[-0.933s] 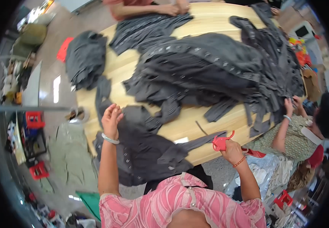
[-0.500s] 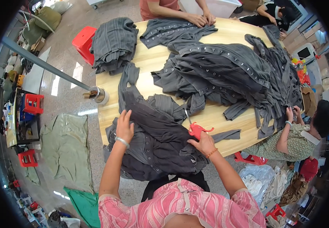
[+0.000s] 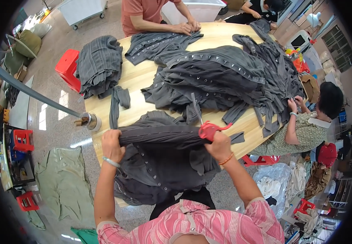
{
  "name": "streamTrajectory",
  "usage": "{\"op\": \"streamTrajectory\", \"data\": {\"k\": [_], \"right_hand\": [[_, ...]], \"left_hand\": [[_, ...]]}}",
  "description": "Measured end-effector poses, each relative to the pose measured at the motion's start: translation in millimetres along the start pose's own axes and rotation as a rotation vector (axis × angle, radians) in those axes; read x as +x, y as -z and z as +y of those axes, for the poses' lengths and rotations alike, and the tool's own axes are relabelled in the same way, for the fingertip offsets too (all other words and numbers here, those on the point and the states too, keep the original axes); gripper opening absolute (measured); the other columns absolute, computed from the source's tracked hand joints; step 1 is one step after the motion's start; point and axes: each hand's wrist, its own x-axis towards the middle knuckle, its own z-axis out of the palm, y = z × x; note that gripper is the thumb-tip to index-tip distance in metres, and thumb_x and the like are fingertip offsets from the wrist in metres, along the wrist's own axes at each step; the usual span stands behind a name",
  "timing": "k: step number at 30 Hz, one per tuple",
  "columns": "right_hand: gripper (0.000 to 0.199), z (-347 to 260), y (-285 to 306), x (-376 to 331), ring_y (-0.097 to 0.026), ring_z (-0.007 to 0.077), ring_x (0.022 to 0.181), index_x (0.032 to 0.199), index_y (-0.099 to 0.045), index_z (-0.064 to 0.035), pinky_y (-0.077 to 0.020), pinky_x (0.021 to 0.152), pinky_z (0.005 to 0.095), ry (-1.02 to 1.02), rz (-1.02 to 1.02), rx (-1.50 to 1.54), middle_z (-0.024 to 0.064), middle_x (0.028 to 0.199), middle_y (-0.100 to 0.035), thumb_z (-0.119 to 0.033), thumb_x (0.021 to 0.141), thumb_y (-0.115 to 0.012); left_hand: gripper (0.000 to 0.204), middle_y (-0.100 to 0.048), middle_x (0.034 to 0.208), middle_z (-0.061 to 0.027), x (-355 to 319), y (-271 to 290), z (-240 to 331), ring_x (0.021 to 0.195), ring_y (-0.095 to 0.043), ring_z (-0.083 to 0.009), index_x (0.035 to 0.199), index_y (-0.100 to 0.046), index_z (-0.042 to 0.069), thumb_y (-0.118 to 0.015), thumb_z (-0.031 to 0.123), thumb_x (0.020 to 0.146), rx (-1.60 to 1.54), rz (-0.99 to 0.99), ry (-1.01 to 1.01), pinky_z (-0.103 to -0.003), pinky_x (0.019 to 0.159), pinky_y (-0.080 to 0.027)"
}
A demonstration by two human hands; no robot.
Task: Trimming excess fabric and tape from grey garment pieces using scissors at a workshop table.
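Note:
My left hand grips the left end of a dark grey garment with small pale buttons, bunched along its top edge at the near side of a wooden table. My right hand grips the garment's right end and also holds red-handled scissors, blades pointing up and away. The garment is stretched between both hands and hangs over the table edge toward me.
A large heap of grey garments covers the table's middle and right. A folded stack lies at the far left. A person in an orange shirt works at the far side; another person sits at the right. A red stool stands left.
Both hands have closed on the garment's top edge and pulled it taut between them; earlier my left hand lay flat on the cloth. The view has shifted closer over the table.

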Motion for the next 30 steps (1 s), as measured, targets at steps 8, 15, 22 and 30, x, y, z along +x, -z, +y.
{"op": "streamTrajectory", "data": {"k": [8, 15, 22, 30], "right_hand": [[0.034, 2.0, 20.8, -55.1, -0.062, 0.0375, 0.065, 0.077, -0.059, -0.0039, -0.0492, 0.062, 0.0465, 0.155, -0.66, 0.075, 0.017, 0.067, -0.061, -0.034, 0.071, -0.074], [0.019, 3.4, 5.8, -41.3, -0.063, 0.0367, 0.075, 0.087, -0.062, -0.0059, -0.05, 0.066, 0.0465, 0.01, -0.448, 0.085, 0.0172, 0.08, -0.064, -0.019, 0.075, -0.068], [0.042, 8.8, -47.8, -20.6, -0.063, 0.0364, 0.087, 0.091, -0.06, -0.0011, -0.0496, 0.078, 0.0445, -0.06, -0.7, 0.001, 0.0188, 0.083, -0.064, -0.036, 0.073, -0.074], [0.041, 12.6, -42.4, -38.6, -0.061, 0.0385, 0.09, 0.098, -0.061, -0.003, -0.0487, 0.08, 0.0454, -0.197, -0.621, 0.033, 0.02, 0.09, -0.065, -0.028, 0.07, -0.077]], "left_hand": [[0.073, -0.053, 0.104, -0.0112, -130.4, 36.8, -20.6, 0.094, -0.05, -0.0298, 0.13, -0.048, 0.009, -0.07, 0.002, 0.061, 0.284, -0.445, 0.103, -0.039, 0.079, -0.04], [0.075, -0.051, 0.119, -0.0142, -163.2, 25.0, -19.1, 0.114, -0.046, -0.0334, 0.136, -0.043, 0.012, -0.073, 0.014, 0.067, -0.131, -0.4, 0.406, -0.043, 0.098, -0.036], [0.03, -0.058, 0.088, -0.0127, -153.9, 15.0, -40.6, 0.089, -0.055, -0.0327, 0.094, -0.06, 0.004, -0.072, 0.006, 0.067, -0.115, -0.361, 0.402, -0.039, 0.081, -0.044], [0.022, -0.056, 0.085, -0.0105, -160.7, 26.2, -43.9, 0.085, -0.054, -0.0323, 0.089, -0.06, 0.008, -0.068, 0.004, 0.069, 0.023, -0.371, 0.385, -0.043, 0.073, -0.041]]}}
